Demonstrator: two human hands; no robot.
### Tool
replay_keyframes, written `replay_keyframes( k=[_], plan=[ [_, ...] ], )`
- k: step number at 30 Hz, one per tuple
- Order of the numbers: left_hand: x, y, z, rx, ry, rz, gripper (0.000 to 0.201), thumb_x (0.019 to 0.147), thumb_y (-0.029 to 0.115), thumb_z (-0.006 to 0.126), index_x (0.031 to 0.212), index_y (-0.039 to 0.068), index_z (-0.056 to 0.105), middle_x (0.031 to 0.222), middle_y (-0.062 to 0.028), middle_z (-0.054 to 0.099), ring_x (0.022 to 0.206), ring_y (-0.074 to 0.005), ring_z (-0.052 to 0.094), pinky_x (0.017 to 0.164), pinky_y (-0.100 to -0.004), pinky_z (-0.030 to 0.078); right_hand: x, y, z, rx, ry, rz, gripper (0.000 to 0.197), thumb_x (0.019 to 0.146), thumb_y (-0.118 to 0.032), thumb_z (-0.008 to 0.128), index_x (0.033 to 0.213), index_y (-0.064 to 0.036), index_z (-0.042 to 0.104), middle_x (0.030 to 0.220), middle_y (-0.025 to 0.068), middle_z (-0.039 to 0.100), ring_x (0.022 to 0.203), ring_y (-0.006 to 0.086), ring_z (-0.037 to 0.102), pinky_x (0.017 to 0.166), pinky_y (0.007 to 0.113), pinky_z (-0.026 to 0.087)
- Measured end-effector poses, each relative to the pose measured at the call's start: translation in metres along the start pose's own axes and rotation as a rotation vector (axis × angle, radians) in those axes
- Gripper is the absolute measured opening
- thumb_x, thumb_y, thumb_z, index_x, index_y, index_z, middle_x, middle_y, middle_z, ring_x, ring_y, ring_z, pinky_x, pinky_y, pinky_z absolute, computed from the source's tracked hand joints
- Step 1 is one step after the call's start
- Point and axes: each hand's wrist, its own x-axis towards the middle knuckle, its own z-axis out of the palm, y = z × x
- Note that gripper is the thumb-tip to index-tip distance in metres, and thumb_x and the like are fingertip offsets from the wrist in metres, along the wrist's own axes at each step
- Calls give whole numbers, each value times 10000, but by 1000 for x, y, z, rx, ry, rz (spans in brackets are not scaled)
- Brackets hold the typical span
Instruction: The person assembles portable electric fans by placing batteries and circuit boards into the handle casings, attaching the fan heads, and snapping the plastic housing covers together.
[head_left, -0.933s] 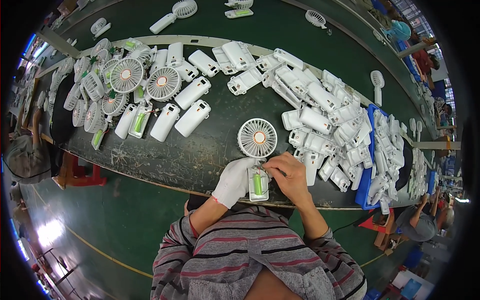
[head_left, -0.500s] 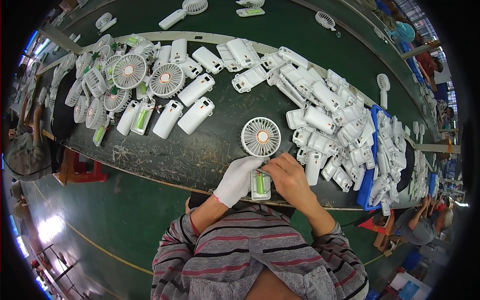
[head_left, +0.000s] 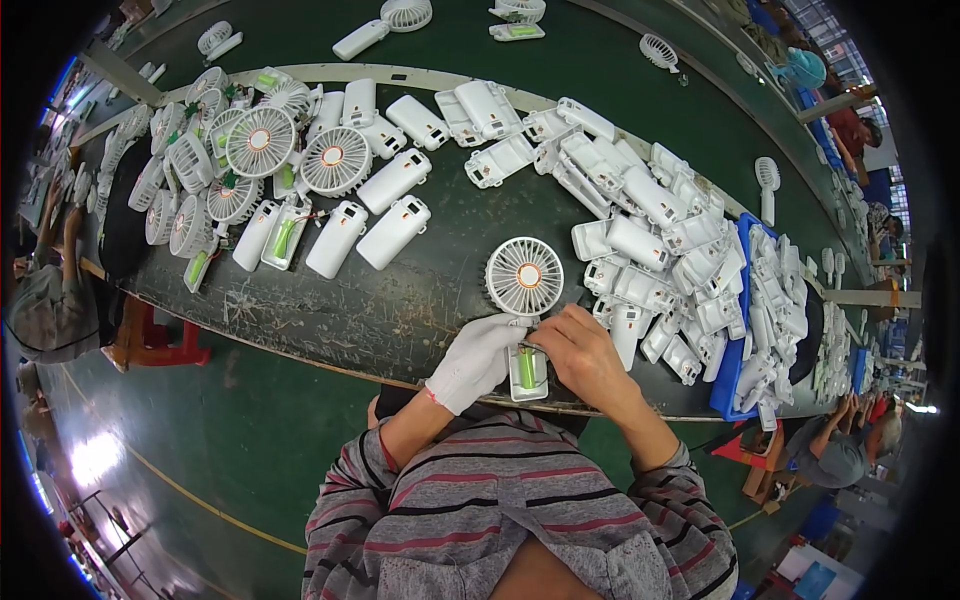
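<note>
One white-gloved left hand grasps the round white plastic fan; whether the bare right hand holds anything is hidden; tugging there could dislodge the green cylindrical battery.

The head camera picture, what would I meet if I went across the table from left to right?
A pile of white fans → the gloved left hand → the single white fan at the hands → the bare right hand → a blue bin.
</note>
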Motion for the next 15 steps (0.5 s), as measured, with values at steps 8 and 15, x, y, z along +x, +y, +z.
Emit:
replay_keyframes(
  k=[8,15],
  plan=[
    [-3,-2,3,256,-7,9,186,838,-9,511,1011,-54,562,924,-69,588,802,-108,562,693,-249,453,-11,17,8,874,-24,700,93,791,-88,688,828,-12,649,698,-38,610,606,18,501,549,201,409],
    [1,-9,-6,461,15,70,227,828,-29,502,1048,-56,553,941,-63,587,836,-112,562,739,-261,453,-7,25,11,789,-180,777,68,785,-38,681,773,-25,615,696,-32,592,609,9,488,547,168,394]
  ],
)
